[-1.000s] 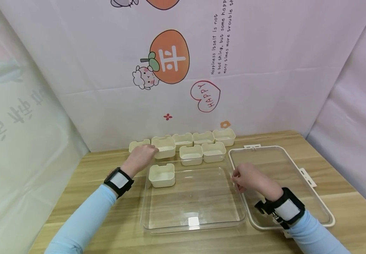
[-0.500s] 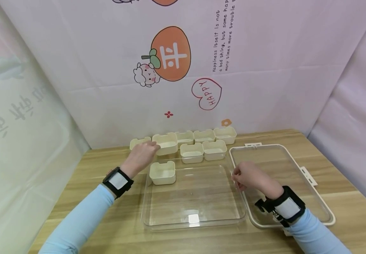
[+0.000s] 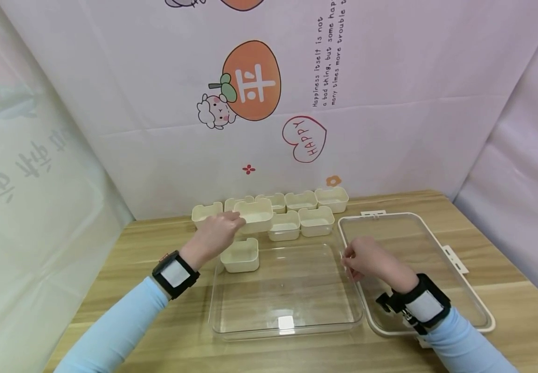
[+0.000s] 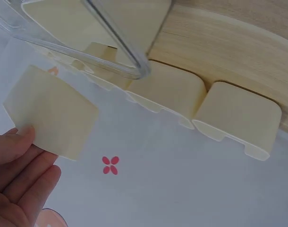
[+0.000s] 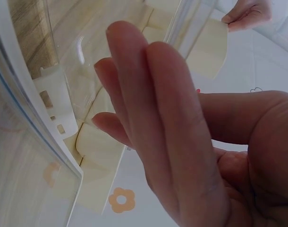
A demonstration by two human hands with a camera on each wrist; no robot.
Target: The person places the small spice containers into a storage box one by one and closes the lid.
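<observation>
My left hand [image 3: 214, 233] pinches a small cream plastic bin [image 3: 256, 216] by its left side, thumb on one face and fingers on the other in the left wrist view. The bin is raised over the back edge of a clear tray [image 3: 292, 331] and overlaps bins behind it. Another cream bin [image 3: 240, 259] sits in the tray's back left corner. My right hand [image 3: 372, 259] is at the tray's right rim, over the edge of a clear lid. Its fingers [image 5: 172, 104] are mostly straight in the right wrist view, with nothing held between them.
Several cream bins stand along the back by the printed cloth, including a bin [image 3: 315, 221] behind the tray's right half and a bin [image 3: 206, 212] at the left end. The white-edged clear lid [image 3: 418, 269] with side clips lies right of the tray on the wooden table [image 3: 157, 331].
My left hand has lifted the bin out of the back row and carried it to the right, showing another bin behind. The right hand stays at the tray's right rim.
</observation>
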